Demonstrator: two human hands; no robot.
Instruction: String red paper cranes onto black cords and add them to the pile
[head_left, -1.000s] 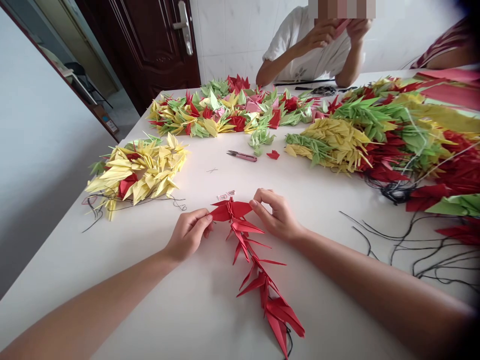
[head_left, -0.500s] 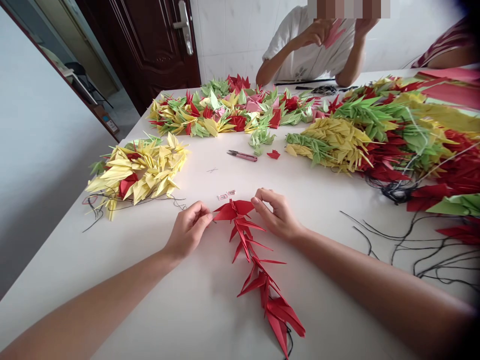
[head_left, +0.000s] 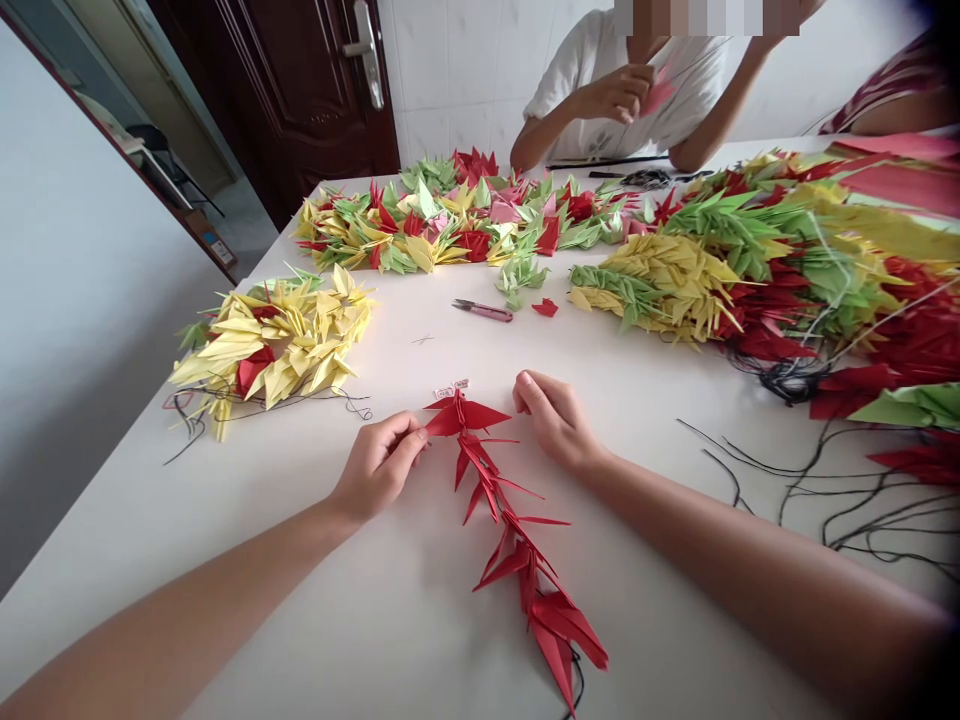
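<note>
A string of red origami cranes (head_left: 517,530) lies down the middle of the white table, threaded one after another on a dark cord. At its far end the topmost crane has its wings spread sideways. My left hand (head_left: 384,458) pinches that crane's left wing tip between thumb and fingers. Just beyond the right wing tip, my right hand (head_left: 556,415) is closed with the thumb against the curled forefinger; a small gap separates it from the wing, and nothing shows in it. Two small printed paper slips (head_left: 452,390) lie behind the top crane.
A yellow crane bundle (head_left: 300,335) lies left. Thread snips (head_left: 482,310) and a small red paper piece (head_left: 545,308) lie ahead. Multicoloured cranes (head_left: 450,225) line the back; more are heaped right (head_left: 675,285) beside loose black cords (head_left: 810,490). Opposite, a person (head_left: 622,95) holds pink paper.
My right hand has come off the top crane's right wing and closed up slightly. The top crane has shifted a little left. Across the table, the person's one hand has risen, drawing a thread.
</note>
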